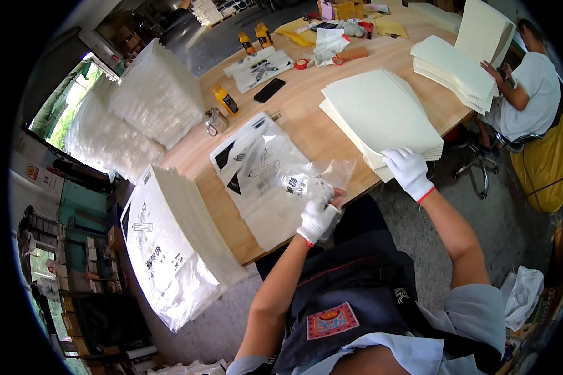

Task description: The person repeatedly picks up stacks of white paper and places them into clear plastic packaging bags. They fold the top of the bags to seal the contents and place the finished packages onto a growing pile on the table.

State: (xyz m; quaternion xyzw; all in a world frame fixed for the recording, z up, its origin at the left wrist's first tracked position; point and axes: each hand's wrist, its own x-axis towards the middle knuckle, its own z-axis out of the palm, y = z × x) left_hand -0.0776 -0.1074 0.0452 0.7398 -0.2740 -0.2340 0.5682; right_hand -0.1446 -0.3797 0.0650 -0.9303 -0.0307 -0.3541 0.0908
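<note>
My left hand (319, 215), in a white glove with bare fingertips, pinches the mouth of a clear printed plastic bag (275, 162). The bag lies on a pile of similar flat bags at the table's near edge, its open end puffed up. To the right, my gloved right hand (408, 173) has its fingers closed on the near corner of a stack of cream paper sheets (375, 106). How many sheets it grips is hidden. A tall pile of filled paper packs (175, 244) in printed clear bags leans at the table's left edge.
Wrapped piles (150, 94) stand at the far left. A phone (269, 90), a yellow bottle (225, 100), a glass jar (216, 122) and tape rolls (301, 64) lie across the wooden table (319, 134). A seated co-worker (532, 87) handles paper (456, 69) at the right.
</note>
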